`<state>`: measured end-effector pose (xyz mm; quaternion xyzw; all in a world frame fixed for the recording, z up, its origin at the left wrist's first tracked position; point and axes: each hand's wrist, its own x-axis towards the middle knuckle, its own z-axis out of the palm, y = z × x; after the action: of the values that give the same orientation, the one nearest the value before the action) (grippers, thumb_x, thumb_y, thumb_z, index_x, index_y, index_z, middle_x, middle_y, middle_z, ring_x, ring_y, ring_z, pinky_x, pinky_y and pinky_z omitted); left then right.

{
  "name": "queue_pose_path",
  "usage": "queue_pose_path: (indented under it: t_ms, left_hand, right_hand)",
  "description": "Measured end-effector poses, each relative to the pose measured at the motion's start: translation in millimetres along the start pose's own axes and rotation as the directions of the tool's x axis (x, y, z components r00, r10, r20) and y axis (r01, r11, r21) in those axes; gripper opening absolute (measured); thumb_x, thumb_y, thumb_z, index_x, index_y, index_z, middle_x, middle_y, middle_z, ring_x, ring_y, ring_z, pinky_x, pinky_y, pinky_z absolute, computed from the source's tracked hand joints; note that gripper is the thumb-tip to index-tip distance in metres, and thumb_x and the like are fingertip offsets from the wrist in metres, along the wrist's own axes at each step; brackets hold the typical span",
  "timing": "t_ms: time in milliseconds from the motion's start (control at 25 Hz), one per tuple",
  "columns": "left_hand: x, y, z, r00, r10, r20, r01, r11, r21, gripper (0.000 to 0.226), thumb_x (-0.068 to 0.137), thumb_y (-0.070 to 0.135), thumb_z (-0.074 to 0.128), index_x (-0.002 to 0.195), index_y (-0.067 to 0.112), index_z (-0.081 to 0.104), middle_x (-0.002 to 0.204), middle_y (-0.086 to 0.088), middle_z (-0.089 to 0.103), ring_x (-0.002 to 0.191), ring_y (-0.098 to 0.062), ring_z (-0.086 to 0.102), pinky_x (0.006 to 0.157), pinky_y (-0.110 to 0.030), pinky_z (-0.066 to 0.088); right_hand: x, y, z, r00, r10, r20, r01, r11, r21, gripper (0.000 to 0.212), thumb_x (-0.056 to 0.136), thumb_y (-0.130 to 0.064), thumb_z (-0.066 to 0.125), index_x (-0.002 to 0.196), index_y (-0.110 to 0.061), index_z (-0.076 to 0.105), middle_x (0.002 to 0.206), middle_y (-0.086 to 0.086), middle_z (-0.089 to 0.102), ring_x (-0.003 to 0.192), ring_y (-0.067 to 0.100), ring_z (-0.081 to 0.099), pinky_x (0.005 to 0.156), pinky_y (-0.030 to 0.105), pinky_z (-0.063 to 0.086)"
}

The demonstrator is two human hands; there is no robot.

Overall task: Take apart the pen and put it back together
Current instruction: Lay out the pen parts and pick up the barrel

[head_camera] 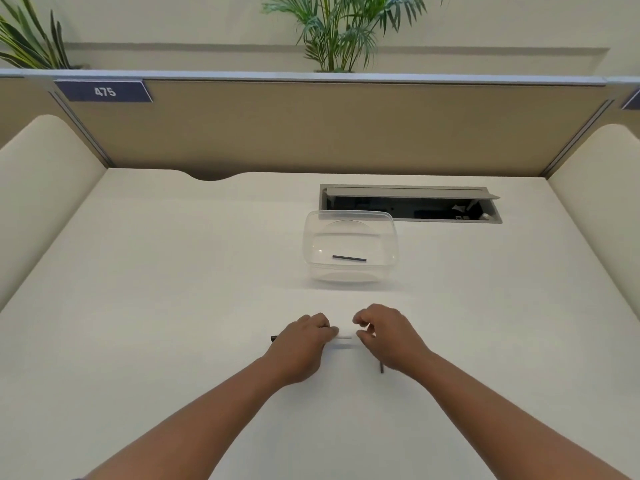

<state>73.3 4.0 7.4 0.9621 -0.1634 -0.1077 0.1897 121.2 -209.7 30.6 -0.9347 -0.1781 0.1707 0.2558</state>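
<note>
Head view: both hands are being held low over the white desk (173, 271), near its front edge, knuckles up. Left hand (301, 348) is being kept curled around a dark pen barrel (273, 338); only the barrel's left end is being shown, poking out past the hand. Left grip is being read as clamped on that barrel. A thin pale refill (344, 338) is being spanned horizontally between the two hands, its left end being hidden at the left fingertips. Right hand (388, 337) is being held with thumb and forefinger pinched together at the refill's right end, so it is being read as gripping the refill. A short dark pen piece (381, 367) is being seen just under the right hand's heel, pointing toward the camera; whether it is being held or is lying on the desk cannot be told.

Farther back, right of centre, a clear plastic container (349, 223) is being seen standing on the desk, well apart from the hands. A dark pen part (349, 258) is being seen lying inside it, near its front wall, slightly tilted. Just behind the container an open cable hatch (408, 202) is being shown, flap raised. A desk divider (311, 126) with a "475" tag (104, 91) is being seen at the back, plants (343, 29) above it.
</note>
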Motion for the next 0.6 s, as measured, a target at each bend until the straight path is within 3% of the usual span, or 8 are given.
queue_pose_path:
  t_ms: [160, 360, 600]
  left_hand:
    - [-12, 11, 1, 0.999, -0.044, -0.003, 0.043, 0.989, -0.143, 0.037, 0.103, 0.012, 0.043, 0.134, 0.021, 0.062, 0.117, 0.001, 0.062, 0.105, -0.021, 0.056, 0.083, -0.033, 0.047]
    - [-24, 23, 3, 0.994, -0.11, -0.006, 0.103, 0.946, -0.306, 0.026, 0.101, 0.014, 0.052, 0.12, 0.019, 0.069, 0.109, 0.001, 0.067, 0.099, -0.017, 0.06, 0.087, -0.032, 0.049]
    - [-35, 28, 6, 0.984, -0.171, 0.06, 0.18, 0.953, -0.245, 0.021, 0.098, 0.025, 0.059, 0.116, 0.028, 0.069, 0.101, 0.007, 0.064, 0.093, -0.014, 0.058, 0.08, -0.031, 0.048]
  right_hand:
    - [-25, 5, 18, 1.0, 0.006, 0.022, -0.007, 0.999, 0.043, 0.025, 0.094, -0.024, 0.066, 0.119, -0.025, 0.069, 0.111, -0.005, 0.067, 0.091, 0.014, 0.064, 0.089, 0.036, 0.051]
    - [-39, 4, 27, 0.999, -0.019, -0.041, 0.022, 0.996, 0.082, 0.011, 0.093, -0.024, 0.068, 0.102, -0.022, 0.073, 0.092, -0.003, 0.069, 0.085, 0.017, 0.061, 0.081, 0.037, 0.05]
    - [-51, 7, 34, 0.994, -0.055, -0.1, 0.068, 0.989, 0.133, 0.006, 0.092, -0.015, 0.068, 0.096, -0.018, 0.072, 0.084, -0.005, 0.068, 0.077, 0.012, 0.055, 0.07, 0.028, 0.043]
